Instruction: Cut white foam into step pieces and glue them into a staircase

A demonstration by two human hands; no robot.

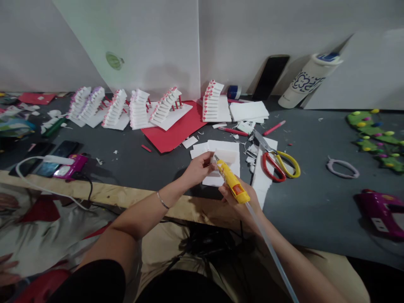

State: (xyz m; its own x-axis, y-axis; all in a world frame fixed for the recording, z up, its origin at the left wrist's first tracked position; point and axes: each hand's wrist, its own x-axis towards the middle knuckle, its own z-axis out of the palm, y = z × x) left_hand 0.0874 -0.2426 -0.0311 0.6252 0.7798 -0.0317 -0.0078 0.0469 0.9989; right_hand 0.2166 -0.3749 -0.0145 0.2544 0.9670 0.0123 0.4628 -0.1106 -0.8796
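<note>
My right hand (241, 195) is wrapped round a yellow hot glue gun (232, 180), with a long clear glue stick (271, 248) trailing from its back end. The gun's nozzle points away from me, close to the fingertips of my left hand (202, 166). Those fingers are pinched on the left edge of a small white foam board piece (225, 156). Beneath it lie larger white board sheets (233, 146) at the table's front edge. Part of the small piece is hidden by the gun and my fingers.
Small white stair models (166, 105) stand in a row along the wall, some by a red sheet (173, 134). Right of my hands lie scissors (274, 158) among white scraps. A bottle (307, 82), a phone (270, 78) and a purple power strip (383, 212) are farther right. Another person's hand (8, 269) shows lower left.
</note>
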